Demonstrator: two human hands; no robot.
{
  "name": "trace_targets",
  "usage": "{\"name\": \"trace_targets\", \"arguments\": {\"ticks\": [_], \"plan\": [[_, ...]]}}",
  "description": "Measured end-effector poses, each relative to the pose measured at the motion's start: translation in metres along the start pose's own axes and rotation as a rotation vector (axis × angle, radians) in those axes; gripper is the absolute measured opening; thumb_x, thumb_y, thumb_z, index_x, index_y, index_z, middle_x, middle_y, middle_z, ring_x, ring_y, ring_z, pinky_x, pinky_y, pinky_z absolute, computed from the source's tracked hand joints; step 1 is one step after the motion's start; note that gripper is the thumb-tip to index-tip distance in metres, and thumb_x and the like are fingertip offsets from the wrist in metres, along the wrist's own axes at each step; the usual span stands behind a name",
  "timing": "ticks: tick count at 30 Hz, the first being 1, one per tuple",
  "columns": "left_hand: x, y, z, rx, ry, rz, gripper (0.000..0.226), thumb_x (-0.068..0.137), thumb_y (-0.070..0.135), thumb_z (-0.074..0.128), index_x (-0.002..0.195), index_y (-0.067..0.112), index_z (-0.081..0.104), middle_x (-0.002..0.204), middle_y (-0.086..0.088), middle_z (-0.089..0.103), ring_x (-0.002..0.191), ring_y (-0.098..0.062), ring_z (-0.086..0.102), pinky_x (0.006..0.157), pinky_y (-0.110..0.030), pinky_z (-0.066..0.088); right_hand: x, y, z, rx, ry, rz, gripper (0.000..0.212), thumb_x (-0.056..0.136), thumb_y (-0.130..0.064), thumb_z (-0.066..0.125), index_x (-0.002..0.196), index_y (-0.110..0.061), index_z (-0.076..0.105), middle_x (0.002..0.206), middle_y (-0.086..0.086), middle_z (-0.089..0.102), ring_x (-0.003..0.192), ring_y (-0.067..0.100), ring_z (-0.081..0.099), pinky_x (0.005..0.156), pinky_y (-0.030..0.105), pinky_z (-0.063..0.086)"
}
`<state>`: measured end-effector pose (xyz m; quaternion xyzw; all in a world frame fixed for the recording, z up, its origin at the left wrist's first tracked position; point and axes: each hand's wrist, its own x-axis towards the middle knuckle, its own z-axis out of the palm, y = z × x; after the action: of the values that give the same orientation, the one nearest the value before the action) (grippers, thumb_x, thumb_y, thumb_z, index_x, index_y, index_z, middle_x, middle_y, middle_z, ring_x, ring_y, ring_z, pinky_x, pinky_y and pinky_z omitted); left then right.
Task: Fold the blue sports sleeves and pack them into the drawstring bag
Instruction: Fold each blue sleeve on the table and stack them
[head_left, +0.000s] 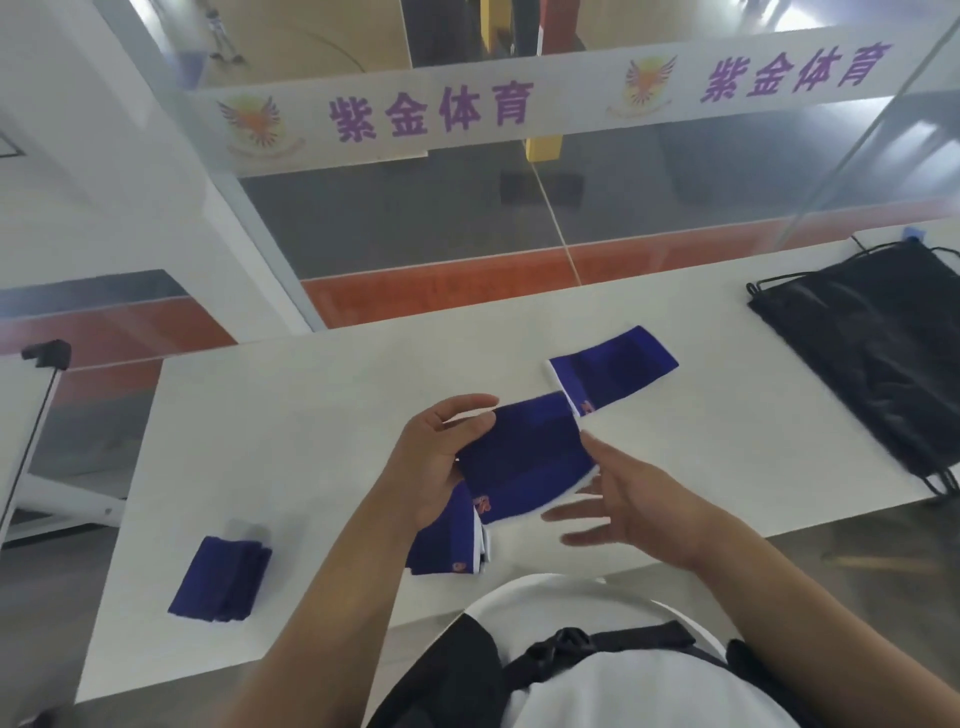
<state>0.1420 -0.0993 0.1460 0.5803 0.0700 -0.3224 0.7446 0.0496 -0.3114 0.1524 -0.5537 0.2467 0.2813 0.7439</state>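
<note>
A smooth white table (291, 395) runs along a glass partition crossed by a white banner (519, 98) with purple characters; a court floor in grey and orange shows behind the glass.

Four blue sleeve pieces of soft knit fabric are in view. One folded sleeve (221, 579) lies alone near the table's left front, a compact, thick rectangle with its long axis running from front-left to back-right. A second flat sleeve (615, 366) lies farther back at centre-right, with a white edge band and a small orange mark at its near end, its long axis running left to right, slightly tilted. A third lower sleeve (447, 545) rests at the table's front edge under the left forearm, also white-edged with an orange mark.

The fourth, the held sleeve (524, 462), is a rough rectangle lifted above the table centre, long axis running from back-left to front-right. The left hand (436, 457) pinches its left edge between thumb and fingers. The right hand (631, 499) is spread open with fingers at the sleeve's right edge, gripping nothing.

One black drawstring bag (878, 353) of thin crinkled fabric lies flat at the table's right end, cords trailing at its corners.
</note>
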Motion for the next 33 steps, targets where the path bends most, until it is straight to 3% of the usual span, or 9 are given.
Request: {"name": "trace_targets", "arguments": {"ticks": [5,9,12,14,17,21,25,28,33], "plan": [[-0.015,0.003,-0.046,0.103,0.026,0.067,0.022,0.097,0.011,0.061,0.117,0.018,0.069,0.102,-0.01,0.076,0.092,-0.021,0.073,0.073,-0.032,0.059,0.011,0.006,0.035,-0.033,0.022,-0.121,0.034,0.104,-0.031,0.047,0.119,-0.01,0.069,0.114,0.016,0.073,0.099,0.039,0.07,0.094,0.054,0.055],[-0.025,-0.001,-0.084,0.315,-0.02,0.051,0.028,0.093,0.01,0.067,0.119,0.021,0.067,0.105,-0.01,0.076,0.095,-0.025,0.072,0.084,-0.034,0.057,0.031,0.011,0.052,-0.248,0.06,-0.1,0.028,0.104,-0.024,0.046,0.113,-0.015,0.072,0.106,0.009,0.075,0.08,0.025,0.067,0.084,0.042,0.059],[-0.032,-0.009,-0.1,0.435,-0.082,0.027,0.035,0.095,0.006,0.063,0.121,0.03,0.064,0.11,-0.006,0.075,0.094,-0.023,0.074,0.076,-0.028,0.059,0.048,0.013,0.062,-0.403,0.056,-0.047,0.027,0.103,-0.022,0.048,0.112,-0.016,0.073,0.096,0.0,0.074,0.074,0.015,0.061,0.074,0.029,0.054],[-0.033,-0.019,-0.108,0.491,-0.104,0.025,0.043,0.095,0.002,0.06,0.122,0.036,0.065,0.114,-0.001,0.073,0.094,-0.024,0.074,0.076,-0.034,0.061,0.063,0.016,0.068,-0.433,0.086,-0.008,0.025,0.101,-0.019,0.05,0.113,-0.016,0.072,0.096,-0.001,0.072,0.074,0.014,0.058,0.074,0.027,0.053],[-0.034,-0.04,-0.118,0.556,-0.08,0.001,0.049,0.093,0.003,0.061,0.124,0.04,0.065,0.118,0.009,0.068,0.094,-0.027,0.072,0.079,-0.044,0.062,0.087,0.026,0.073,-0.412,0.197,0.04,0.02,0.097,-0.015,0.056,0.108,-0.018,0.072,0.1,0.004,0.069,0.079,0.018,0.056,0.077,0.03,0.052],[-0.034,-0.071,-0.12,0.543,0.0,-0.015,0.045,0.093,0.001,0.06,0.125,0.032,0.064,0.122,0.008,0.064,0.09,-0.02,0.073,0.071,-0.03,0.06,0.109,0.042,0.079,-0.415,0.281,0.127,0.019,0.094,-0.012,0.056,0.098,-0.023,0.071,0.101,0.004,0.066,0.089,0.022,0.058,0.087,0.042,0.05],[-0.028,-0.097,-0.12,0.558,0.099,-0.006,0.044,0.093,0.001,0.061,0.127,0.029,0.063,0.129,0.0,0.062,0.093,-0.019,0.072,0.079,-0.033,0.062,0.125,0.047,0.084,-0.45,0.349,0.115,0.025,0.092,-0.001,0.052,0.102,-0.013,0.071,0.088,0.008,0.062,0.081,0.022,0.056,0.076,0.038,0.052],[-0.024,-0.104,-0.12,0.601,0.137,0.018,0.045,0.094,0.001,0.059,0.127,0.031,0.06,0.127,0.001,0.06,0.094,-0.019,0.07,0.082,-0.037,0.062,0.137,0.044,0.088,-0.431,0.42,0.041,0.024,0.085,0.007,0.056,0.088,-0.009,0.073,0.077,0.011,0.063,0.066,0.021,0.058,0.071,0.041,0.058],[-0.016,-0.112,-0.125,0.631,0.187,0.0,0.042,0.094,0.003,0.059,0.126,0.032,0.057,0.123,0.0,0.058,0.097,-0.02,0.067,0.076,-0.033,0.062,0.154,0.044,0.093,-0.502,0.516,0.004,0.016,0.078,0.0,0.067,0.074,-0.015,0.072,0.079,0.01,0.068,0.07,0.025,0.063,0.068,0.04,0.058]]}}
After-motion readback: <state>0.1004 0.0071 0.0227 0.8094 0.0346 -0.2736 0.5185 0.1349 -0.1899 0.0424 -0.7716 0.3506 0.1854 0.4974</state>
